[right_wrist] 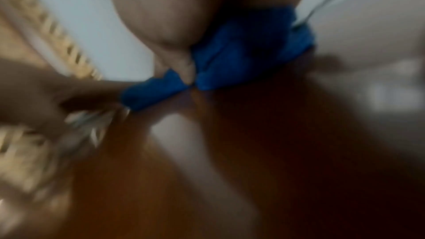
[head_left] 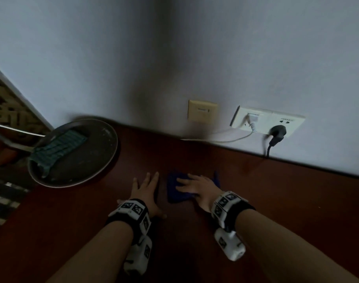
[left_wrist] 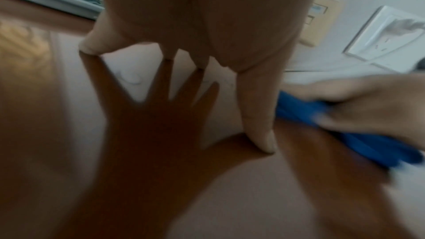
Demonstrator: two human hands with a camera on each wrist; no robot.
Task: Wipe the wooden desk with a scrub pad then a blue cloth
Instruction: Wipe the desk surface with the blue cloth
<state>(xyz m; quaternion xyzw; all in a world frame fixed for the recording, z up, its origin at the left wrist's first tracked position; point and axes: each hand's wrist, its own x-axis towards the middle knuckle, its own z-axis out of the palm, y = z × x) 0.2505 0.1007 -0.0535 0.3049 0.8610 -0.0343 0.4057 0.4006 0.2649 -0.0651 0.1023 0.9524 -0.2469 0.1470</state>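
Observation:
A crumpled blue cloth [head_left: 175, 190] lies on the dark red-brown wooden desk [head_left: 276, 201]. My right hand [head_left: 197, 187] presses flat on it, fingers spread over the fabric; in the right wrist view the blue cloth [right_wrist: 241, 48] bunches under the palm. Just left of the cloth, my left hand [head_left: 147, 190] rests flat on the bare desk, fingers straight and spread; the left wrist view shows its fingertips [left_wrist: 262, 143] touching the wood beside the blue cloth [left_wrist: 368, 144]. A green striped scrub pad [head_left: 58, 148] lies in a round dark tray [head_left: 105, 160] at the desk's left end.
The wall runs close along the desk's far edge. It carries a beige switch plate [head_left: 202, 110] and a white socket panel [head_left: 268, 122] with a white plug and a black plug, their cables hanging to the desk. The desk's left edge drops off beside the tray.

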